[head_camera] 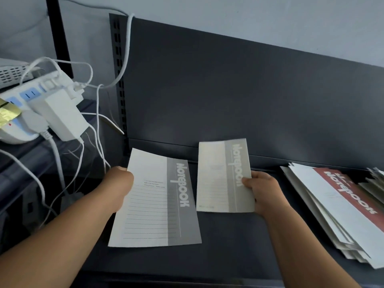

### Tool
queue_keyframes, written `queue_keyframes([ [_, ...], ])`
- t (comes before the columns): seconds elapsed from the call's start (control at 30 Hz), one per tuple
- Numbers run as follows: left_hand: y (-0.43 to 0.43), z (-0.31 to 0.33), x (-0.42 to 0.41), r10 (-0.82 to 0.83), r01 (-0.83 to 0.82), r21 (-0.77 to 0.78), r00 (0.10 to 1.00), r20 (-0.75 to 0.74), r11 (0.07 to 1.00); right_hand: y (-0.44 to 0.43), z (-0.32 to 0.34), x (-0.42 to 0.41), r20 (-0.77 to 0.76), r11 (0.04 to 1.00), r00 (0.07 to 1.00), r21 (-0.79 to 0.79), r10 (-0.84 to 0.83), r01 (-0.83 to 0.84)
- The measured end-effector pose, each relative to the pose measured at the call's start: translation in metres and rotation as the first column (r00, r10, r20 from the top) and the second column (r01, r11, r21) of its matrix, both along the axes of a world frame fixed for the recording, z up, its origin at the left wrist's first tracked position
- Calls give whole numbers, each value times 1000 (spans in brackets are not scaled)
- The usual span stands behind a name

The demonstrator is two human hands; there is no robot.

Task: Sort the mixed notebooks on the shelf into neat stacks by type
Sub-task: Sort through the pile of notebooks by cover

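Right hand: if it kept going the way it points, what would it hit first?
Probably the shelf's dark back panel. The right hand, holding the small grey notebook, points at it; depth is hard to judge.

The shelf (228, 235) is dark metal, smooth and matt, and so is its back panel (228, 90). The big grey notebook (158, 204) and the small grey notebook (222, 177) have smooth, dull paper covers. The power strip (18, 129) is glossy white plastic with shiny gold tape (8, 114).

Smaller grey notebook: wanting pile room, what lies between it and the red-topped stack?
Head view: the right hand gripping the smaller grey notebook, then bare dark shelf.
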State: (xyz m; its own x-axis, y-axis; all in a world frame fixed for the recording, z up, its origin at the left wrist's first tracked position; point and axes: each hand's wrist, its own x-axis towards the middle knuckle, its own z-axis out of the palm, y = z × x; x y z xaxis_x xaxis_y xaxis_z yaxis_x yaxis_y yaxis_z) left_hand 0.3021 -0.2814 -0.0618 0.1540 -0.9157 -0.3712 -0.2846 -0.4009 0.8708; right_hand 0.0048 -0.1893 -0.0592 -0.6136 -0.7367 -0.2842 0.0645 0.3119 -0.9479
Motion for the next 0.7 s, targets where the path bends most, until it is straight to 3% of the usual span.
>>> queue_keyframes([
  [0.4, 8, 7, -37, -107, 101, -47, 984, -146, 994, 26, 27, -31, 75, 989, 994, -115, -81, 89],
  [0.7, 32, 26, -68, -231, 186, -221, 952, -200, 957, 37, 9, -19, 137, 995, 987, -57, -79, 87],
])
